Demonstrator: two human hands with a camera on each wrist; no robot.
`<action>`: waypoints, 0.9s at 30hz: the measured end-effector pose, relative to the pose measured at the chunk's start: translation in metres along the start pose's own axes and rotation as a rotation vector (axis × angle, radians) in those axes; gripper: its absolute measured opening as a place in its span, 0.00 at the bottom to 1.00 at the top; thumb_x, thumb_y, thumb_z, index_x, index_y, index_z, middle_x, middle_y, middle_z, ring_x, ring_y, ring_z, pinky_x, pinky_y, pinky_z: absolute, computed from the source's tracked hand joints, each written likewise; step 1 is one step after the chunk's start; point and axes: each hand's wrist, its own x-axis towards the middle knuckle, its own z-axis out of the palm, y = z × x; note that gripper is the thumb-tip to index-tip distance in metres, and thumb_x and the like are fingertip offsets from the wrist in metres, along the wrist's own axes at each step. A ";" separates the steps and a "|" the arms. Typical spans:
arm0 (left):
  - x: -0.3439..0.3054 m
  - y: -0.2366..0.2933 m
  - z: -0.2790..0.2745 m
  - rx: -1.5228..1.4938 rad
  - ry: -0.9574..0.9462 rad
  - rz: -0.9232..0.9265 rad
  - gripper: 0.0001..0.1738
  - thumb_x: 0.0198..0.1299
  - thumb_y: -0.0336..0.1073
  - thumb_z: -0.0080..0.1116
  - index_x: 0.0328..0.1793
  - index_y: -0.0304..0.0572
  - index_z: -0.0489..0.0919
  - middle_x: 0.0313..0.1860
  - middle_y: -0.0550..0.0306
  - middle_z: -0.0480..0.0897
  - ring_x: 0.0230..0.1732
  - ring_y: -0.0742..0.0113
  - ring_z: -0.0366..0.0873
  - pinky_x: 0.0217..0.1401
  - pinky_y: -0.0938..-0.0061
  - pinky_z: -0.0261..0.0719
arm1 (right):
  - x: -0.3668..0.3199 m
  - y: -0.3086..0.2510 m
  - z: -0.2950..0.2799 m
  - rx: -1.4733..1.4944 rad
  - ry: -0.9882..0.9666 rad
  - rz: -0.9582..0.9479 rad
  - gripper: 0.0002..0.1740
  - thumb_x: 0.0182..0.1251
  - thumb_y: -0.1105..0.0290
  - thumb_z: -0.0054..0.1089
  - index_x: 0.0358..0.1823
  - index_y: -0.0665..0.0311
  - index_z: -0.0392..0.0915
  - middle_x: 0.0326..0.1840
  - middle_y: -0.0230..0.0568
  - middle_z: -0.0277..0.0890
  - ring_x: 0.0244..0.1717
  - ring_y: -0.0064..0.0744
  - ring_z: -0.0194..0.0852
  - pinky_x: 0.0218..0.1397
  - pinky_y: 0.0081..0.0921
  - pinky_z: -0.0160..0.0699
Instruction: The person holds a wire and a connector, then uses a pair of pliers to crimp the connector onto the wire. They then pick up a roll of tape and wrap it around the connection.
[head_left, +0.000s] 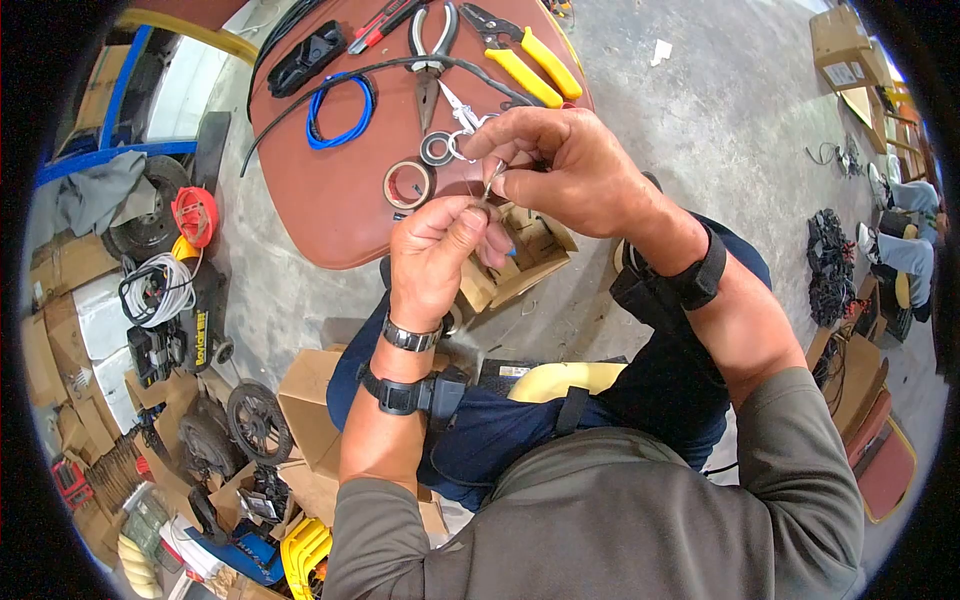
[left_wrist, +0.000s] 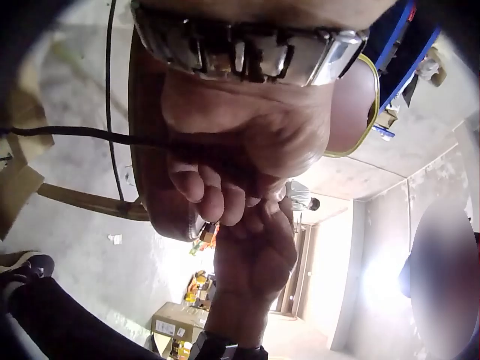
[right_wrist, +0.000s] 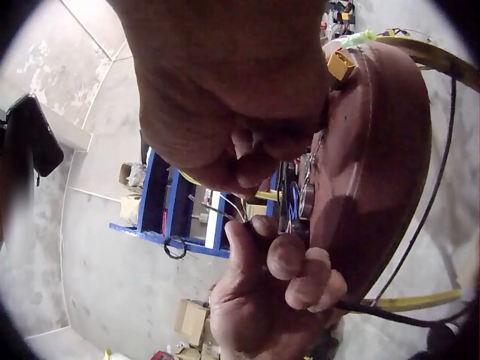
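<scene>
My left hand point(head_left: 432, 250) grips a black cable point(left_wrist: 82, 133) that trails out past the little finger side. Thin bare-looking wires point(right_wrist: 214, 206) stick up from between its thumb and index finger in the right wrist view. Close above, my right hand point(head_left: 575, 170) pinches a thin wire end with thumb and fingertips, which are partly hidden. Both hands meet over the edge of a red-brown padded seat point(head_left: 330, 225). Just beyond them on the seat lie a brown-rimmed tape roll point(head_left: 408, 185), a black tape roll point(head_left: 436, 149) and small scissors point(head_left: 462, 112).
Farther up the seat are long-nose pliers point(head_left: 427, 95), yellow-handled wire strippers point(head_left: 540, 70), a blue wire coil point(head_left: 367, 118) and a utility knife point(head_left: 385, 25). An open cardboard box point(head_left: 530, 265) stands below the hands. Wheels, boxes and a red helmet point(head_left: 195, 215) crowd the left.
</scene>
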 end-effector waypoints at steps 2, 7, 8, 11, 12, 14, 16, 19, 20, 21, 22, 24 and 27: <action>0.001 0.000 -0.001 -0.023 -0.002 -0.021 0.17 0.71 0.43 0.55 0.46 0.32 0.80 0.29 0.49 0.84 0.26 0.69 0.80 0.31 0.78 0.78 | 0.001 0.006 0.003 0.043 0.012 -0.010 0.18 0.58 0.83 0.57 0.50 0.66 0.81 0.33 0.25 0.78 0.34 0.09 0.72 0.38 0.12 0.72; 0.002 0.004 0.001 -0.048 0.006 -0.041 0.18 0.72 0.45 0.53 0.41 0.34 0.78 0.29 0.47 0.83 0.23 0.67 0.79 0.24 0.79 0.74 | 0.000 0.006 0.005 -0.010 0.043 -0.075 0.18 0.57 0.84 0.56 0.50 0.65 0.81 0.30 0.22 0.75 0.30 0.08 0.66 0.34 0.11 0.68; 0.002 0.004 0.001 -0.057 0.003 -0.053 0.18 0.72 0.45 0.53 0.41 0.34 0.77 0.28 0.47 0.83 0.22 0.67 0.78 0.23 0.79 0.73 | 0.000 0.006 0.005 -0.022 0.050 -0.084 0.18 0.57 0.84 0.56 0.50 0.65 0.81 0.29 0.21 0.73 0.29 0.07 0.65 0.33 0.11 0.66; 0.001 0.005 0.001 -0.101 -0.007 -0.081 0.18 0.72 0.45 0.52 0.42 0.35 0.77 0.27 0.47 0.82 0.19 0.68 0.75 0.21 0.81 0.71 | -0.001 0.004 0.004 -0.013 0.029 -0.094 0.18 0.57 0.84 0.56 0.50 0.65 0.81 0.27 0.19 0.70 0.27 0.06 0.62 0.30 0.11 0.64; 0.001 0.004 0.001 -0.125 -0.010 -0.084 0.18 0.72 0.45 0.52 0.42 0.35 0.77 0.27 0.47 0.82 0.18 0.68 0.74 0.21 0.81 0.70 | -0.001 0.002 0.003 -0.007 0.025 -0.080 0.18 0.57 0.84 0.56 0.49 0.65 0.81 0.26 0.19 0.69 0.26 0.06 0.61 0.29 0.11 0.63; 0.002 0.002 0.001 -0.144 0.002 -0.081 0.17 0.72 0.45 0.52 0.43 0.35 0.77 0.26 0.47 0.82 0.17 0.69 0.73 0.20 0.81 0.69 | -0.001 -0.001 0.003 0.005 0.017 -0.054 0.17 0.58 0.84 0.56 0.49 0.65 0.81 0.26 0.19 0.68 0.25 0.05 0.59 0.28 0.11 0.62; 0.004 0.001 0.001 -0.135 0.032 -0.070 0.16 0.72 0.44 0.53 0.44 0.35 0.77 0.25 0.48 0.81 0.17 0.70 0.73 0.20 0.81 0.69 | 0.000 0.001 0.004 -0.010 0.042 -0.063 0.17 0.58 0.84 0.56 0.49 0.66 0.81 0.25 0.19 0.68 0.25 0.05 0.59 0.28 0.11 0.62; 0.006 0.004 0.006 -0.140 0.077 -0.069 0.15 0.71 0.43 0.54 0.45 0.36 0.77 0.27 0.49 0.82 0.18 0.71 0.73 0.20 0.82 0.69 | 0.001 0.008 0.008 0.006 0.073 -0.065 0.16 0.59 0.84 0.56 0.49 0.66 0.80 0.23 0.18 0.66 0.24 0.05 0.58 0.27 0.11 0.60; 0.005 0.002 0.007 -0.140 0.094 -0.051 0.15 0.71 0.43 0.54 0.45 0.37 0.77 0.28 0.49 0.82 0.19 0.71 0.73 0.21 0.82 0.69 | 0.001 0.009 0.008 0.018 0.084 -0.064 0.16 0.60 0.84 0.56 0.49 0.66 0.80 0.23 0.18 0.66 0.24 0.05 0.58 0.27 0.11 0.60; 0.005 0.000 0.007 -0.140 0.110 -0.033 0.14 0.71 0.43 0.55 0.44 0.37 0.77 0.29 0.50 0.83 0.19 0.71 0.73 0.21 0.82 0.69 | 0.001 0.006 0.008 0.027 0.065 -0.024 0.14 0.60 0.83 0.55 0.48 0.68 0.79 0.26 0.24 0.71 0.29 0.10 0.65 0.32 0.14 0.66; 0.005 -0.001 0.008 -0.139 0.126 -0.015 0.14 0.70 0.42 0.55 0.44 0.37 0.77 0.30 0.50 0.83 0.20 0.71 0.74 0.21 0.82 0.69 | 0.000 0.001 0.007 0.037 0.046 0.016 0.13 0.60 0.82 0.55 0.47 0.70 0.78 0.30 0.30 0.76 0.34 0.15 0.72 0.36 0.16 0.73; 0.005 -0.001 0.009 -0.152 0.135 -0.010 0.14 0.70 0.43 0.56 0.43 0.37 0.77 0.31 0.52 0.82 0.20 0.71 0.74 0.22 0.81 0.70 | -0.001 -0.002 0.006 0.045 0.030 0.038 0.12 0.61 0.81 0.55 0.46 0.71 0.78 0.33 0.36 0.81 0.38 0.19 0.80 0.40 0.19 0.79; 0.005 -0.001 0.006 -0.187 0.095 -0.003 0.14 0.70 0.43 0.55 0.42 0.38 0.77 0.28 0.55 0.80 0.19 0.72 0.72 0.22 0.81 0.69 | 0.000 0.004 0.007 0.022 0.034 -0.012 0.12 0.61 0.82 0.55 0.46 0.70 0.77 0.33 0.35 0.81 0.38 0.17 0.79 0.40 0.18 0.79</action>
